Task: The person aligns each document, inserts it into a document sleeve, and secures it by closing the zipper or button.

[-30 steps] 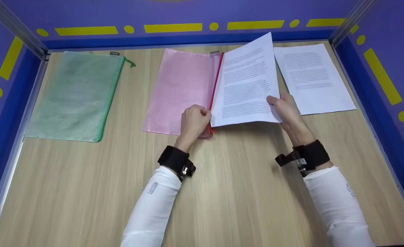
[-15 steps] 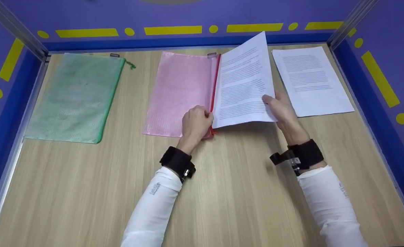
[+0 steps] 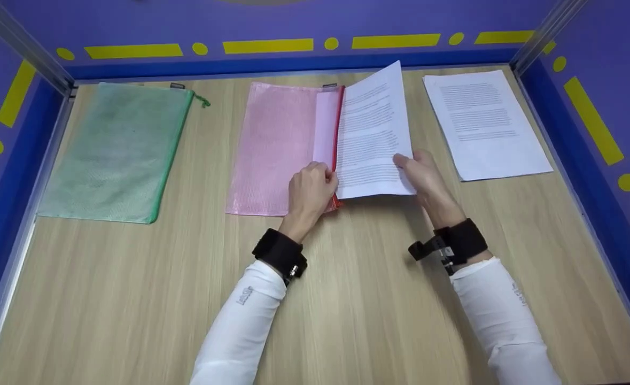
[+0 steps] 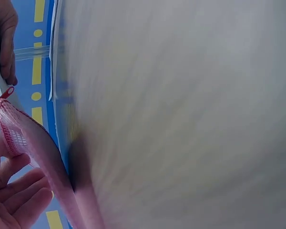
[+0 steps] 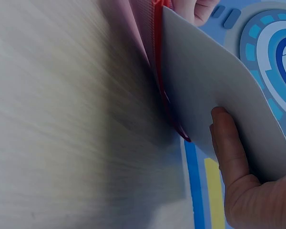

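Note:
A pink mesh zip pouch [image 3: 272, 144] lies at the middle of the table, its red zip edge [image 3: 339, 128] facing right. My left hand [image 3: 310, 190] pinches the pouch's upper layer near the front end of that edge; the left wrist view shows the mouth raised, with a red zip pull [image 4: 7, 92]. Printed paper [image 3: 371, 136] is partly inside, its left strip showing pale through the mesh. My right hand [image 3: 427, 179] grips the paper's right side, thumb on the printed face; in the right wrist view its fingers [image 5: 229, 143] lie against the blank back.
A green mesh zip pouch [image 3: 114, 152] lies flat at the left. Another printed paper [image 3: 485, 125] rests at the back right. Purple and blue panels [image 3: 272, 27] with yellow marks wall the table [image 3: 368, 310] at the back and sides.
My right hand has moved left with the paper, which has slid further into the pink pouch; a pale strip now shows through the mesh. The left hand keeps its pinch, shifted slightly right.

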`<state>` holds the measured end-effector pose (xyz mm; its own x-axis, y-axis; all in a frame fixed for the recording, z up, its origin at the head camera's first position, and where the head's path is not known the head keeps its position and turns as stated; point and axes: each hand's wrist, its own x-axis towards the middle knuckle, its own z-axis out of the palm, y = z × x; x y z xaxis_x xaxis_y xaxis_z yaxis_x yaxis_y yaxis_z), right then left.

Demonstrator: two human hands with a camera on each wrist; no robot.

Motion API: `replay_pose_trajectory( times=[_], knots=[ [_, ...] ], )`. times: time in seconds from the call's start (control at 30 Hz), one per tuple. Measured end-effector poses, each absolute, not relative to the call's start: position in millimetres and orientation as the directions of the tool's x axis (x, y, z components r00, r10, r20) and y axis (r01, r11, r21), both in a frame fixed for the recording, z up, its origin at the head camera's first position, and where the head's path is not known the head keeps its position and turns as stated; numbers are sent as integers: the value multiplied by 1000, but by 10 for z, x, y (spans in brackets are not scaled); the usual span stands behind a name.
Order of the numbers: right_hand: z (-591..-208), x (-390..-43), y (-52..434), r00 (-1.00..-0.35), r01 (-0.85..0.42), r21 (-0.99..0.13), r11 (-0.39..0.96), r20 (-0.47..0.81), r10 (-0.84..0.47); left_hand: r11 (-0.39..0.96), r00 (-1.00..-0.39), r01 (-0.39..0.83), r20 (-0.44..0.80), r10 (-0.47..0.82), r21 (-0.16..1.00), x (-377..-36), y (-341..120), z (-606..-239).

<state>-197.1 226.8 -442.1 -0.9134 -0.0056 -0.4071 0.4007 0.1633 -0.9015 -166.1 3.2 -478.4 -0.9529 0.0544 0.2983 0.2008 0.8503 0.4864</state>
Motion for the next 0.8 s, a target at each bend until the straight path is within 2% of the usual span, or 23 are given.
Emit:
replay_pose_trajectory(
  times=[0.1,0.3,0.63,0.8],
  knots=[
    [-4480,-1987,2207,-908,411,-901,141,-417,-20,855,-953,199,300,54,479,-1659,23,-4795],
    [-4569,-2034,2147,-892,436,-882,180,-450,-41,841,-956,193,289,46,506,-1664,-6,-4803],
    [-4580,-2130,2378,-875,467,-877,111,-476,-86,831,-954,195,299,36,521,-1665,-4,-4797],
    [-4545,-2152,2517,-850,488,-850,196,-514,-112,822,-957,185,290,26,539,-1671,-6,-4773]
  ],
)
